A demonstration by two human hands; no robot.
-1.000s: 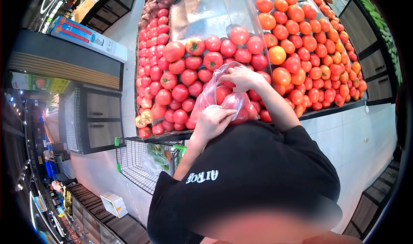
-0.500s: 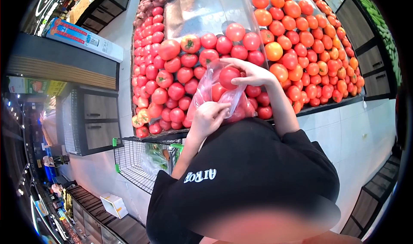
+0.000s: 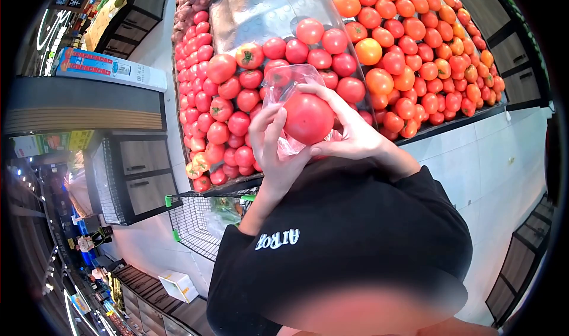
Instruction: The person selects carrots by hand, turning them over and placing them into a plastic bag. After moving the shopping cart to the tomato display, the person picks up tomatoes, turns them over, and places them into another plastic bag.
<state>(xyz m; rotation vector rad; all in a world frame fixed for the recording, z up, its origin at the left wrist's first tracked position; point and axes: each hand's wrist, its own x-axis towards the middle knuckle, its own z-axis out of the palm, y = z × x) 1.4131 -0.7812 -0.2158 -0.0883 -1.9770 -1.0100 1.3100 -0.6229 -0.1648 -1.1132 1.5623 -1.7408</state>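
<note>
A large red tomato (image 3: 309, 119) is held up between my two hands, with its smooth blossom end facing me. My right hand (image 3: 354, 128) curls around its right side, fingers over the top and thumb underneath. My left hand (image 3: 275, 143) presses its fingers against the left side. Behind the tomato, a clear plastic bag (image 3: 293, 75) shows above and below it, bunched close to both hands. Whether the left fingers also pinch the bag cannot be made out. Pinkish-red tomatoes (image 3: 239, 123) lie heaped just past my hands.
Orange-red tomatoes (image 3: 415, 69) fill the right section, beyond a clear divider (image 3: 355, 60). A wire shopping cart (image 3: 192, 220) with bagged greens stands at my left. A white box (image 3: 178, 287) is at the lower left, and drawer cabinets (image 3: 145, 173) line the left side.
The tomato has come up out of the bag's opening, closer to me, and turned. My left hand has moved from the bag's near edge up to the tomato's side.
</note>
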